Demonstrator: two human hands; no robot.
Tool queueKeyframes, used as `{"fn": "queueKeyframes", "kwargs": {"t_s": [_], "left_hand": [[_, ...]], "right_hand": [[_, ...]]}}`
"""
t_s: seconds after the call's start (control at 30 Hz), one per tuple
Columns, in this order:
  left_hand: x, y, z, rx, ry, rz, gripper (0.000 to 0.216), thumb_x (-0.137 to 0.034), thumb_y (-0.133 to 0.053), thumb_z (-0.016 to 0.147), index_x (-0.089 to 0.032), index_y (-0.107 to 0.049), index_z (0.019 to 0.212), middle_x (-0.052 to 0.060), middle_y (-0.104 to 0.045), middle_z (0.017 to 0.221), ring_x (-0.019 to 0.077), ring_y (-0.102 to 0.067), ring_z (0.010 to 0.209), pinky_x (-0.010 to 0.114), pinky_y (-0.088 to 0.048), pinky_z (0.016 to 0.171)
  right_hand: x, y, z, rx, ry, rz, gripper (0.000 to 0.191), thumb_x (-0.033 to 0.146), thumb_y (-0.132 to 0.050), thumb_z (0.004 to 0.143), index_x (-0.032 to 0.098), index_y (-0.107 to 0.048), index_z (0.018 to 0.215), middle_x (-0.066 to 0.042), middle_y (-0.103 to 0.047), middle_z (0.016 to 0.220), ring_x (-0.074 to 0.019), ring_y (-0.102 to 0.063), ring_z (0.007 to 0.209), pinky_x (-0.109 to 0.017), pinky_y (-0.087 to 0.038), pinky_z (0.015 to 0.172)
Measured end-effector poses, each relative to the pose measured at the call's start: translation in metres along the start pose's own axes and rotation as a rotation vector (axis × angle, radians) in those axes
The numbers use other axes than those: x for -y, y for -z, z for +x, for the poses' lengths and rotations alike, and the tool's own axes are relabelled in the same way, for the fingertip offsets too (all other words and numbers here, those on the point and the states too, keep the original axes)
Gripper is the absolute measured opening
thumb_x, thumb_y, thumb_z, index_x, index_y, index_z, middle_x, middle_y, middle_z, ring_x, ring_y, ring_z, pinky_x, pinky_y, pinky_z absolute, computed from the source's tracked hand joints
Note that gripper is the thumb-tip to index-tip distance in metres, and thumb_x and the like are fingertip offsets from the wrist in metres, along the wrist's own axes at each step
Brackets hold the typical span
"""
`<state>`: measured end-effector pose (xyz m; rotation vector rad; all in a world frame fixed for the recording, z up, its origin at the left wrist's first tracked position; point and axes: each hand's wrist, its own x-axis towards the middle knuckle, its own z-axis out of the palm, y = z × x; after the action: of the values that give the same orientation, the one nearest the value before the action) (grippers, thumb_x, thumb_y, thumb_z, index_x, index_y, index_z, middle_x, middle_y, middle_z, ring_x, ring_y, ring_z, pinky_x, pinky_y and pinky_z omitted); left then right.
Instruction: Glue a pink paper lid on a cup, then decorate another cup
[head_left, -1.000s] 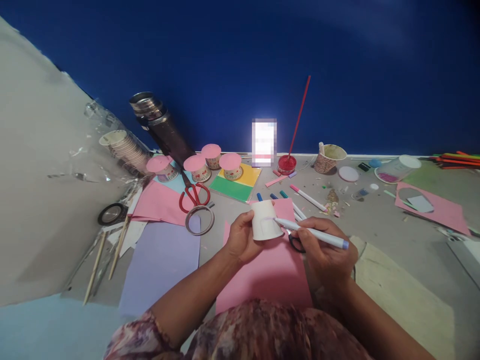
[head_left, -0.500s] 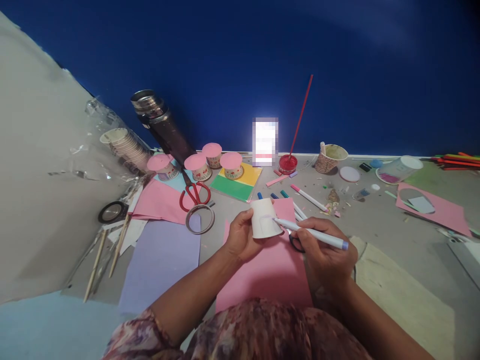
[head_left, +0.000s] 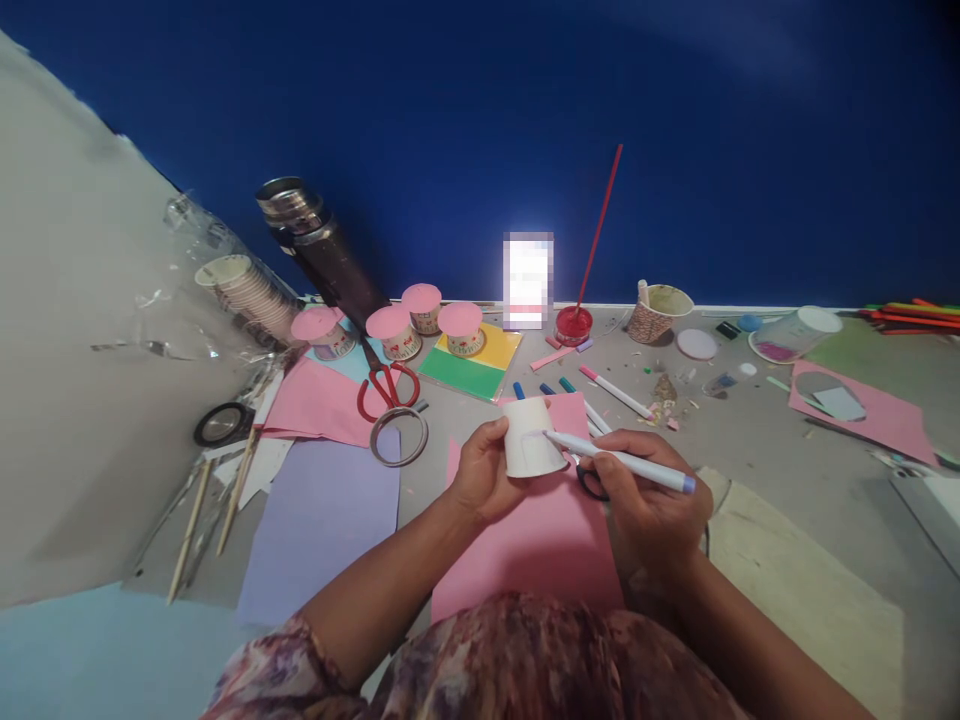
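Observation:
My left hand [head_left: 484, 475] is closed round a white paper cup [head_left: 531, 450], turned upside down and slightly tilted over a pink sheet [head_left: 517, 570]. Faint pale purple lines show on the cup's side. In my right hand [head_left: 660, 500] is a white felt-tip pen [head_left: 622, 461] with a purple end, its tip at the cup's wall. Partly hidden behind the cup and pen are dark-handled scissors [head_left: 592, 484]. Several more felt-tip pens lie just beyond, among them a pink-ended one [head_left: 616, 392].
At the back left stand decorated cups with pink discs [head_left: 460, 320], a flask [head_left: 330, 255] and stacked paper cups [head_left: 244, 285]. Red-handled scissors [head_left: 388, 392] and a tape roll [head_left: 399, 437] lie left, near a purple sheet [head_left: 322, 530]. A red pot [head_left: 574, 326] holds a tall stick.
The pen tip has shifted slightly left and up along the cup's side. Both hands keep their hold, and the view has moved a little.

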<state>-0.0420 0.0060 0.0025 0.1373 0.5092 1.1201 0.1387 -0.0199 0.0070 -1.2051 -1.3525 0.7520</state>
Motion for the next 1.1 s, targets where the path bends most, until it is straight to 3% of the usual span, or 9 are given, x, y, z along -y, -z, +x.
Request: {"fn": "queueKeyframes", "kwargs": {"t_s": [0.43,0.7,1.1], "left_hand": [[0.000,0.002,0.000,0.022,-0.006,0.008,0.062,-0.034,-0.069,0.081,-0.011,-0.062,0.139,0.011,-0.078,0.093,0.0289,-0.074,0.084,0.045,-0.057,0.087],[-0.001,0.000,-0.001,-0.012,-0.017,0.001,0.062,-0.033,-0.068,0.081,-0.011,-0.063,0.139,0.012,-0.077,0.096,0.0285,-0.072,0.087,0.046,-0.056,0.089],[-0.001,-0.002,-0.001,-0.025,0.000,-0.011,0.060,-0.034,-0.067,0.082,-0.012,-0.063,0.138,0.012,-0.076,0.097,0.0288,-0.072,0.087,0.048,-0.056,0.089]], "right_hand": [[0.010,0.000,0.006,-0.017,0.044,-0.066,0.006,0.030,-0.078,0.089,0.024,-0.078,0.091,-0.001,-0.077,0.072,-0.0182,-0.073,0.059,-0.030,-0.061,0.061],[0.005,0.003,0.003,0.004,-0.043,-0.008,0.011,0.033,-0.076,0.091,0.022,-0.078,0.092,-0.003,-0.077,0.074,-0.0200,-0.075,0.063,-0.031,-0.062,0.059],[0.007,0.001,0.004,0.003,-0.035,-0.014,0.007,0.030,-0.076,0.091,0.023,-0.077,0.091,-0.001,-0.077,0.072,-0.0184,-0.074,0.060,-0.030,-0.061,0.059]]}}
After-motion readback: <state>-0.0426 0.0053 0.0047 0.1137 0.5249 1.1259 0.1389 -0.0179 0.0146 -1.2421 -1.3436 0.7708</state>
